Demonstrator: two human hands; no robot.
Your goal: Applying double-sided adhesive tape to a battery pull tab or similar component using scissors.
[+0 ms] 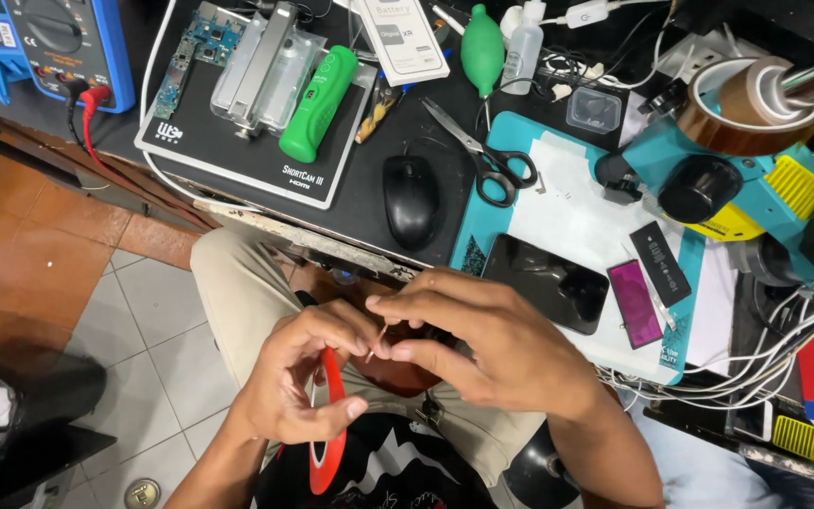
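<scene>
left hand [299, 382] closed round red tape roll [328, 419], steadying it over the lap | right hand [482, 344] pinched on tape end [376, 341]; strip drawn off | phone [546, 281] laid on mat [567, 203], within reach

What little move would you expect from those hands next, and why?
Probably the right hand draws the thin strip further off the red-edged tape roll in the left hand: both hands' fingertips pinch its short free end beside the roll.

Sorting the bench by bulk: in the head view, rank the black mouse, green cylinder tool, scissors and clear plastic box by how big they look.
1. green cylinder tool
2. scissors, about equal in length but thinner, so unsure
3. black mouse
4. clear plastic box
</scene>
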